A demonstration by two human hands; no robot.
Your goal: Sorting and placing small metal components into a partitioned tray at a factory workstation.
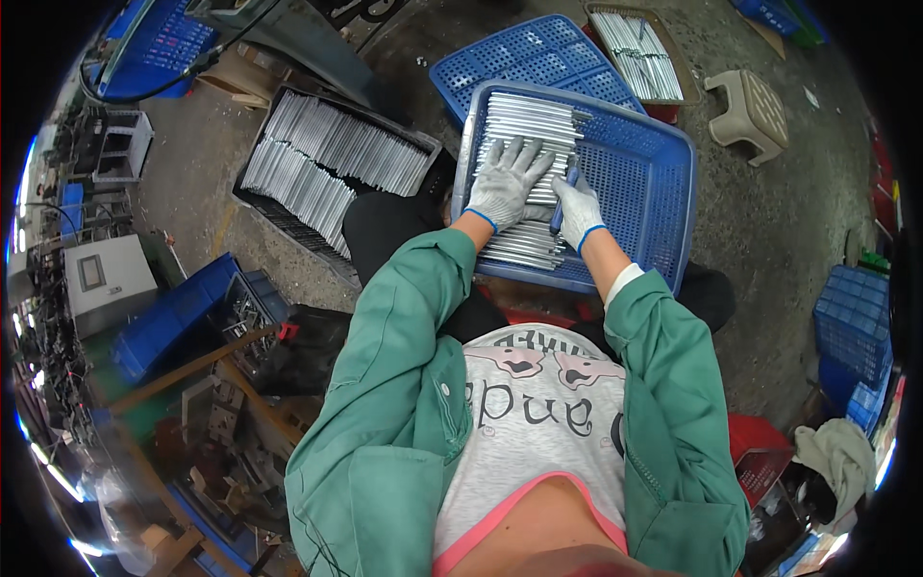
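My left hand [508,181], in a grey-white work glove, lies flat with fingers spread on a row of silvery metal rods [529,117]. The rods lie side by side in the left part of a blue perforated plastic basket [685,207] in front of me. My right hand [580,209], gloved too, is closed around a slim dark-blue tool [558,217] at the rods' right ends. My fingers cover part of the tool, and its exact kind cannot be made out.
A dark crate [433,152] full of similar rods stands to the left. Behind the basket are another blue perforated basket [519,48] and a brown tray [688,82] of rods. A beige stool [755,106] stands at the far right, with stacked blue crates [854,313] nearer.
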